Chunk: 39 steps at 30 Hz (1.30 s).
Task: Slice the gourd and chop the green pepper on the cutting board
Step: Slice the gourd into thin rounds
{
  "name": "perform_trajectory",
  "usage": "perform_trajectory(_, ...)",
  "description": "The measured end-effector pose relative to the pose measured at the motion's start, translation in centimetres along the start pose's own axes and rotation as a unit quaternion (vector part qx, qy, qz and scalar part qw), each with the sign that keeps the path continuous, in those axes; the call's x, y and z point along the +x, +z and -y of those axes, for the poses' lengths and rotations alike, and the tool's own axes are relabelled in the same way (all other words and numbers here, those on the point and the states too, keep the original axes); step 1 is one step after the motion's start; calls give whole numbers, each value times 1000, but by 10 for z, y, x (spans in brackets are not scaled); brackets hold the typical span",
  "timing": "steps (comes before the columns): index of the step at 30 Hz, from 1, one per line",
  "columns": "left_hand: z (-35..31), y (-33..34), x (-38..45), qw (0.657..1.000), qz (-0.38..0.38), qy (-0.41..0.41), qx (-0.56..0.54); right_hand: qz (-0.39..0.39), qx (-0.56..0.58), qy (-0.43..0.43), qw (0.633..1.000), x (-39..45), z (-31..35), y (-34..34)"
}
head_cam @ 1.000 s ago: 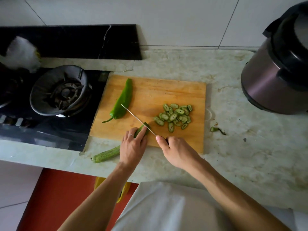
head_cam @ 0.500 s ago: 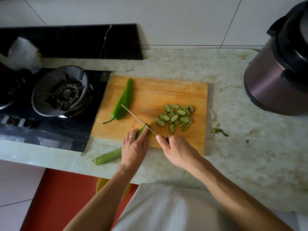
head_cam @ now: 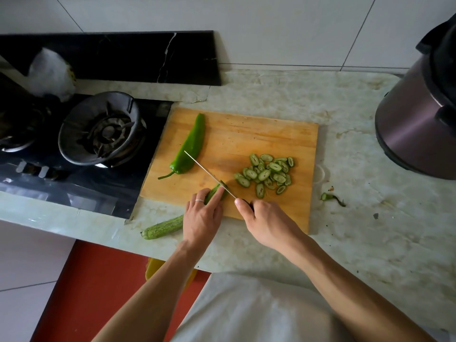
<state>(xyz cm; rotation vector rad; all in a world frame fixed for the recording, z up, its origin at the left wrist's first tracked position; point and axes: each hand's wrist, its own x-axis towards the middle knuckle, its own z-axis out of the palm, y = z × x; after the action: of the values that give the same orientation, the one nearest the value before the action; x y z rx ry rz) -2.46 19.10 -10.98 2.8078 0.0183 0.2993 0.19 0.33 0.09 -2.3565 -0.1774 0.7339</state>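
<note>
Right hand [head_cam: 265,222] wrapped around the knife [head_cam: 209,174] handle, forefinger laid along the top; blade angles across the cutting board [head_cam: 259,134] with its edge at the cut end of the gourd [head_cam: 217,191]. Left hand [head_cam: 202,218] holds the gourd down at the board's near edge, fingers curled over it, fingertips close beside the blade. The gourd's uncut tail [head_cam: 161,228] hangs off the board's near-left corner onto the surface [head_cam: 345,99].

A heap of gourd slices [head_cam: 267,174] lies on the board's right half. The green pepper [head_cam: 191,146] lies whole on the board's left half, stem pointing toward the near edge; the knife tip sits just beside it.

Judged: gourd slicing midway, pepper untouched.

Risks: left fingertips sit near the cutting line, so a slip on the round skin could bring the blade onto them. The unsupported tail may let the gourd pivot or roll under pressure. A wide stroke could nick the pepper.
</note>
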Motion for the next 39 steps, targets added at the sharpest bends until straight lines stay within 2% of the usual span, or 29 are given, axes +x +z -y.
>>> perform_trajectory(10, -4, -1, 0, 1000, 1, -19, -5, 17, 19, 28, 999, 3, -2, 3)
perform_trajectory(33, 1, 5, 2, 1000, -17, 13, 18, 12, 40, 7, 999, 21, 6, 9)
perform_trajectory(39, -4, 3, 2, 1000, -16, -12, 10, 22, 41, 27, 999, 9, -18, 10)
